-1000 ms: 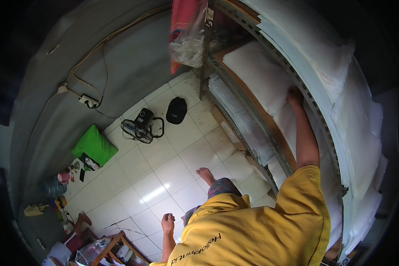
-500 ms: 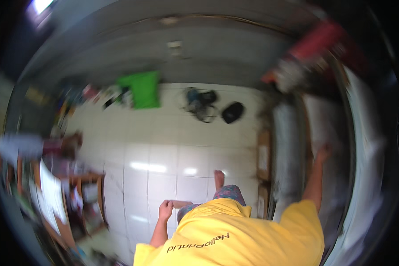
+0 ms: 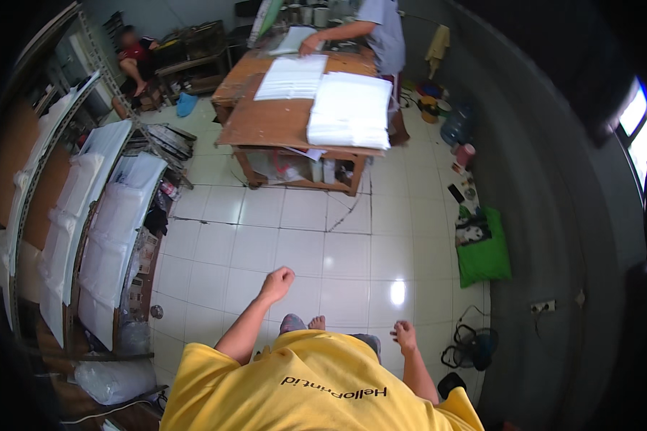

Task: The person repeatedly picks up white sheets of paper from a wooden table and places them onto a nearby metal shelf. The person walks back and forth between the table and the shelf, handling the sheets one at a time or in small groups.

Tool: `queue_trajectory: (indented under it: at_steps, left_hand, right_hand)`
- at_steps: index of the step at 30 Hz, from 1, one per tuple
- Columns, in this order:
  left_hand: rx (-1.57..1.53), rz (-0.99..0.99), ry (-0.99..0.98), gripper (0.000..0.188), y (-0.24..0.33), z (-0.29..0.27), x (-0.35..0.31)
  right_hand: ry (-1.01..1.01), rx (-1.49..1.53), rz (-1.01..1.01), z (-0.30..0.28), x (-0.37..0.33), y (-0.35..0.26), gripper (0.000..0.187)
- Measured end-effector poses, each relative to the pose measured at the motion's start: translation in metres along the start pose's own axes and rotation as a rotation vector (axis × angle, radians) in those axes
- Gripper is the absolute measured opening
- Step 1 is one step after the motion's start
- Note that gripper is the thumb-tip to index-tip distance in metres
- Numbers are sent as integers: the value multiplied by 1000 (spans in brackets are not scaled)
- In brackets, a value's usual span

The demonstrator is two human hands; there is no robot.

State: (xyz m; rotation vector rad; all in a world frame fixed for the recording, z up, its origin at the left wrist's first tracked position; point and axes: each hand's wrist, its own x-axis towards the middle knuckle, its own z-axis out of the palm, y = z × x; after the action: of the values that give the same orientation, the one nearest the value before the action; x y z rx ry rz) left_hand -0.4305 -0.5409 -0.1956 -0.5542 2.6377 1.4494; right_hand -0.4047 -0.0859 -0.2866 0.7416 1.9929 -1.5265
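My left hand hangs over the tiled floor in front of my body, its fingers curled in and nothing visible in them. My right hand is lower, beside my right hip, with its fingers loosely bent and a little apart. No object shows in it. Neither hand touches anything. Ahead stands a wooden table bearing a stack of white sheets and a second white stack. At its far side another person in a grey shirt reaches a hand onto sheets.
Racks with plastic-wrapped white stacks line the left. Along the right wall are a green cushion, a black fan, a large water bottle and a socket. Another person sits at the far left.
My view has turned left: the table is now ahead and the green cushion on my right. My right hand, earlier stretched out by the shelf stacks, is now by my side. My left hand is raised forward.
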Motion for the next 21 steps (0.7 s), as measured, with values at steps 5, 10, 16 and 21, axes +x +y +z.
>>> queue_trajectory:
  at_steps: [5, 10, 16, 21]
  left_hand:
    - [-103, 79, 237, 22, 37, -96, 90]
    - [-39, 296, 381, 18, 85, -155, 189]
    - [197, 407, 530, 29, 130, -217, 348]
    - [551, 394, 584, 48, 125, -254, 489]
  right_hand:
    - [-157, -205, -229, 64, 49, -126, 27]
    - [-94, -356, -74, 72, 116, -127, 31]
    - [-240, -863, 181, 64, 156, -118, 26]
    - [-51, -320, 234, 110, 181, -195, 26]
